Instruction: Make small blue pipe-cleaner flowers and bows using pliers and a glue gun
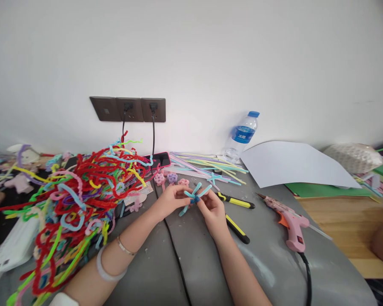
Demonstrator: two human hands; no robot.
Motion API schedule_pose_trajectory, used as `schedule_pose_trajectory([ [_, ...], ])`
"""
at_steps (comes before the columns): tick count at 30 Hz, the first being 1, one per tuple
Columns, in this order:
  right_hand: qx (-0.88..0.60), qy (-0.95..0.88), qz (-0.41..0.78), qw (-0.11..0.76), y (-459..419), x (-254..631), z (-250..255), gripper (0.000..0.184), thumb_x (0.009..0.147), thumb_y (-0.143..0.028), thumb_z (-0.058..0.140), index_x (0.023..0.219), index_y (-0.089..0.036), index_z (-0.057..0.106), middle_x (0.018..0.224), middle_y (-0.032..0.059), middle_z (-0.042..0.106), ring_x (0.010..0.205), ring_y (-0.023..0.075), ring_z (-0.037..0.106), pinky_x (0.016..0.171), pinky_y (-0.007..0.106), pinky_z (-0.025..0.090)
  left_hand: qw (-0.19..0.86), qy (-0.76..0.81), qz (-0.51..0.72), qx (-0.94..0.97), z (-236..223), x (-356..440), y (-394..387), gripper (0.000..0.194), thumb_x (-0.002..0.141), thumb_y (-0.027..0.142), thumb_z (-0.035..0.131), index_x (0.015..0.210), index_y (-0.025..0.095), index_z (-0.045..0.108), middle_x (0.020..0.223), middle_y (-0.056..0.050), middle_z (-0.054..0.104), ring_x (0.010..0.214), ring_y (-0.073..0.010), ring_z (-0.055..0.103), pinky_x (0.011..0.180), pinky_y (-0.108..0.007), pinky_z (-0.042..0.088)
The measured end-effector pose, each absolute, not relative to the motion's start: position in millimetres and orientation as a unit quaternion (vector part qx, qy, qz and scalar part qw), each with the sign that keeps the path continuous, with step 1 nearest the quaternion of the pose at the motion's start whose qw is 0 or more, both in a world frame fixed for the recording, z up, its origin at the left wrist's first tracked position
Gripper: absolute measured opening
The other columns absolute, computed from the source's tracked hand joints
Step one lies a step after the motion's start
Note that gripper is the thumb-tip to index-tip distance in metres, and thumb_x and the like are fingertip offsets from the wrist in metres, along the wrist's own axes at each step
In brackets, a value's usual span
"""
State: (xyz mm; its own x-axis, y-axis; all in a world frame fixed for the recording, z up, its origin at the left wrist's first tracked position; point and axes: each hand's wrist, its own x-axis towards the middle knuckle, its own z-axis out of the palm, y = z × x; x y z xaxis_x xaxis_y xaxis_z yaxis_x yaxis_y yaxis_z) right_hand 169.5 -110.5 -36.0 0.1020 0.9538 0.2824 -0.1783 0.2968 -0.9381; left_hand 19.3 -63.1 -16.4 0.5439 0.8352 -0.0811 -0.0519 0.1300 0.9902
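Note:
Between my two hands, above the grey table, is a light blue pipe-cleaner piece (204, 191) with several arms spreading from a darker blue centre. My left hand (172, 201) pinches its left side, thumb and fingers closed together. From the other side, my right hand (213, 211) grips it near the dark blue middle. Fingertips hide part of the centre. Just beyond my hands lie a pink pipe-cleaner flower (160, 178) and a purple one (172, 178). Pliers with yellow and black handles (238, 201) rest beside my right hand.
A large tangle of coloured pipe cleaners (92, 187) covers the left side. Straight pipe cleaners (207, 163) lie at the back, near a phone (162, 160) and a leaning water bottle (243, 135). A pink glue gun (292, 225) lies right. A black cable (172, 242) crosses the table (198, 263).

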Motion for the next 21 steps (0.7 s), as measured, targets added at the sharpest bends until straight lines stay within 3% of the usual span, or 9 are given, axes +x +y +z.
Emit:
schedule_pose_trajectory([
  [10, -0.393, -0.52, 0.435, 0.621, -109.5, 170.8, -42.5, 0.019, 0.084, -0.038, 0.066, 0.079, -0.021, 0.058, 0.069, -0.0006, 0.054, 0.068, 0.0172, 0.052, 0.064, 0.028, 0.043, 0.642, 0.35, 0.315, 0.605, -14.8, 14.6, -59.3, 0.028, 0.069, 0.039, 0.078, 0.079, 0.013, 0.073, 0.065, 0.0, 0.061, 0.058, -0.0104, 0.052, 0.054, -0.021, 0.042],
  [21, -0.349, -0.557, 0.382, 0.65, -109.1, 172.1, -39.1, 0.005, 0.088, -0.024, 0.061, 0.083, -0.022, 0.06, 0.08, 0.0011, 0.053, 0.075, 0.0176, 0.051, 0.068, 0.029, 0.042, 0.682, 0.358, 0.31, 0.558, -7.3, 19.8, -67.2, 0.039, 0.068, 0.051, 0.077, 0.069, 0.015, 0.06, 0.055, 0.004, 0.05, 0.049, -0.0082, 0.047, 0.049, -0.02, 0.041],
])
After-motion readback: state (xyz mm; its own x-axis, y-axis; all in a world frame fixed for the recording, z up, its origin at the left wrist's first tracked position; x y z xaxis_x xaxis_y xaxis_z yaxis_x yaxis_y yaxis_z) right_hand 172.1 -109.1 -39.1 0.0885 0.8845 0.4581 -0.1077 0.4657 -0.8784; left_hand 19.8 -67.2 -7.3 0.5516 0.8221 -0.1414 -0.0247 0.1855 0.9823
